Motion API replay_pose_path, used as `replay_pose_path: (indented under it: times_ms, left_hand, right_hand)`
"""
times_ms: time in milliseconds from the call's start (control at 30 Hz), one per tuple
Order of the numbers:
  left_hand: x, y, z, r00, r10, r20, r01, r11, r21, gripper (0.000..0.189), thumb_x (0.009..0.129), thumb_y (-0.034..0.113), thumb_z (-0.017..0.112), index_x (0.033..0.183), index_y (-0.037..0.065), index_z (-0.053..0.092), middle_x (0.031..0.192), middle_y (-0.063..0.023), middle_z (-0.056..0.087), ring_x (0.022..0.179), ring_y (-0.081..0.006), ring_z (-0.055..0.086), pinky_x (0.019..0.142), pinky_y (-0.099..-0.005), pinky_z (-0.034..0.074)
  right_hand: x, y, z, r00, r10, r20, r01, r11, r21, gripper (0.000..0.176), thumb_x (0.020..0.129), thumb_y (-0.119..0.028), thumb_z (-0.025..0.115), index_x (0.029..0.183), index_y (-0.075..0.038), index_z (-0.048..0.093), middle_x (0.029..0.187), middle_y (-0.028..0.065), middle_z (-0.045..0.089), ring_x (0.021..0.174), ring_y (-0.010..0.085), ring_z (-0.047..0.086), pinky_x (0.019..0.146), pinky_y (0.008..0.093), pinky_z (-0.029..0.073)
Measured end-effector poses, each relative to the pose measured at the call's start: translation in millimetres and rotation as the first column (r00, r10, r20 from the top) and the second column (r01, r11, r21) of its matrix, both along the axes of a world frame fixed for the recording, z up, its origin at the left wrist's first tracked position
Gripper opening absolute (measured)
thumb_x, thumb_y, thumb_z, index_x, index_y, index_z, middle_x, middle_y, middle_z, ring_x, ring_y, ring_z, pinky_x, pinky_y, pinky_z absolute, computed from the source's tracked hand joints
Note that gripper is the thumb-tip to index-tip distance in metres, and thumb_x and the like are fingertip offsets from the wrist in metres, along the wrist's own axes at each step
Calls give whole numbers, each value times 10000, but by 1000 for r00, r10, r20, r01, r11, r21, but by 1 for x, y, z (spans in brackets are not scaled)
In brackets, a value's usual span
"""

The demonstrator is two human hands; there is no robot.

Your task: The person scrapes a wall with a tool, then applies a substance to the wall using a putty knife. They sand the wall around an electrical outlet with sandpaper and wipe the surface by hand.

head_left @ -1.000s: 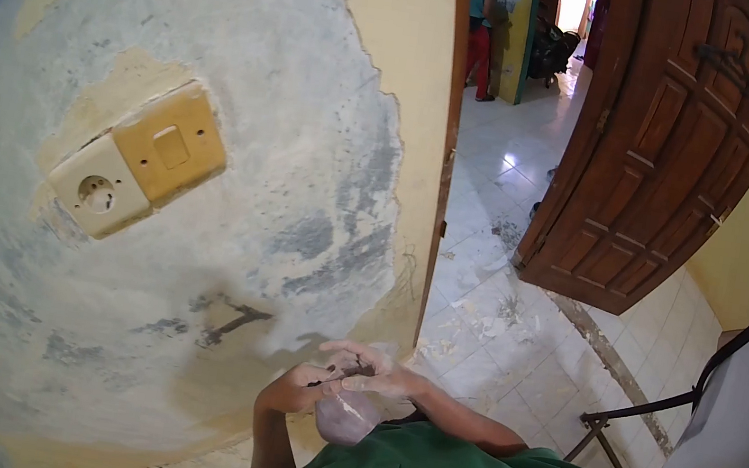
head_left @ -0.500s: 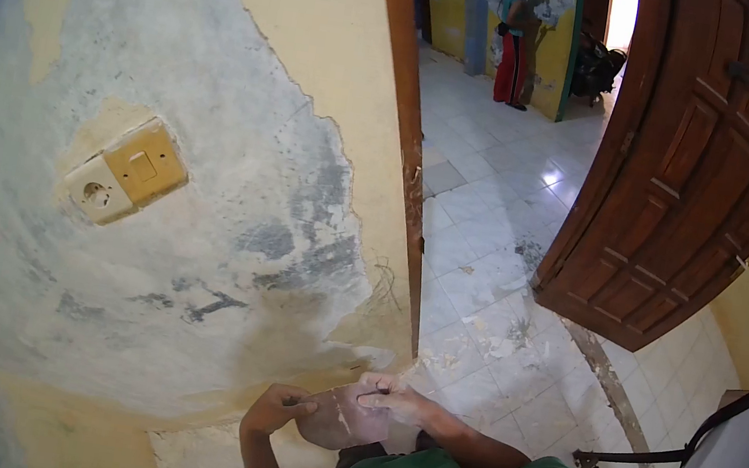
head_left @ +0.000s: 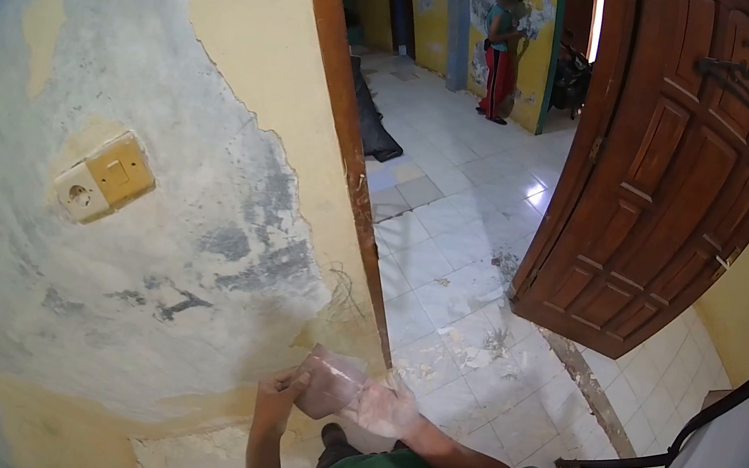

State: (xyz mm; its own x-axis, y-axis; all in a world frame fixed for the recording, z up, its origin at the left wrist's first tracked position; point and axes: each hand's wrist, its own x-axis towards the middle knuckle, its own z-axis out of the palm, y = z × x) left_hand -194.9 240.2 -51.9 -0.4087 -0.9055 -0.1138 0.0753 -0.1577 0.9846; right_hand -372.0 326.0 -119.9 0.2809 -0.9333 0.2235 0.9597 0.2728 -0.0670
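A brownish, thin sheet (head_left: 331, 385) with a pale crease line is at the bottom centre, in front of the wall. My left hand (head_left: 281, 391) pinches its left edge between thumb and fingers. At the sheet's right edge, my right hand (head_left: 386, 408) is spread with the palm up and whitish dust on it. The wall (head_left: 192, 237) beside them has peeled cream paint over grey patches. A yellowed switch and socket plate (head_left: 107, 177) is fixed on the wall at the left.
An open brown wooden door (head_left: 673, 190) stands at the right of the doorway. Paint flakes lie on the tiled floor (head_left: 453, 288). Another person (head_left: 499, 55) stands by a yellow wall in the far room. A dark bar (head_left: 620, 462) juts in at the lower right.
My right hand has opened from its grip on the sheet to a spread palm. The sheet has tilted upward and moved slightly left. The view has shifted right, and the far person has turned.
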Motion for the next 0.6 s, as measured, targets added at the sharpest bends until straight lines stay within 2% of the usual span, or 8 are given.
replay_pose_path:
  times_ms: [67,133,167,233,333,367,433,600]
  left_hand:
    - [-11,5,-4,999,-53,8,53,999,14,290,865,165,635,1040,-66,636,907,-57,660,809,-109,592,752,-241,467]
    - [-19,12,-6,975,-174,136,181,983,-39,298,869,187,637,1022,-69,638,896,-56,661,783,-105,594,716,-232,470]
    - [-18,15,-10,974,-179,141,186,982,-33,298,869,187,637,1022,-69,638,896,-56,661,783,-105,594,716,-232,470]
    - [-22,15,-15,930,-342,132,328,937,117,284,874,211,633,960,-59,651,812,-58,661,669,-103,592,618,-226,467]
    - [-15,5,-8,867,-471,161,425,869,254,287,862,248,643,935,-29,658,734,-66,637,559,-136,558,510,-265,442]
    - [-16,4,-8,867,-469,167,422,870,253,287,862,248,643,935,-29,658,734,-66,637,559,-136,558,510,-265,442]
    - [-16,2,-9,889,-436,142,403,891,208,285,859,277,646,894,-5,662,686,-59,625,481,-125,530,423,-244,397]
    - [-22,3,-10,902,-379,207,331,915,231,288,849,291,660,873,4,663,668,-21,618,469,-68,499,407,-207,363]
  right_hand:
    - [-8,6,-1,990,-91,-108,98,993,62,692,875,-509,482,1366,-40,349,1392,142,395,1261,280,409,1055,417,312]
    - [-16,11,4,934,-175,-313,249,944,215,531,901,-348,527,1314,-35,409,1324,142,464,1206,280,469,1014,409,373]
    - [-16,13,5,934,-178,-308,253,942,221,531,901,-348,527,1314,-35,409,1324,142,464,1206,280,469,1014,409,373]
    - [-21,11,8,787,-348,-509,474,870,138,413,895,-157,554,1274,-34,448,1238,117,536,1128,254,530,970,376,422]
    - [-21,14,23,632,-411,-657,594,802,69,379,886,-51,549,1257,-36,469,1183,73,562,1085,178,542,939,333,440]
    - [-21,12,21,635,-413,-653,592,803,69,379,886,-51,549,1257,-36,469,1183,73,562,1085,178,542,939,333,440]
    - [-20,8,15,417,-565,-712,649,733,-202,381,880,-47,565,1250,-44,472,1152,56,568,1068,164,540,930,318,438]
    - [-22,4,10,552,-476,-685,635,772,-24,403,882,-43,564,1267,-44,446,1151,45,553,1063,150,531,925,299,431]
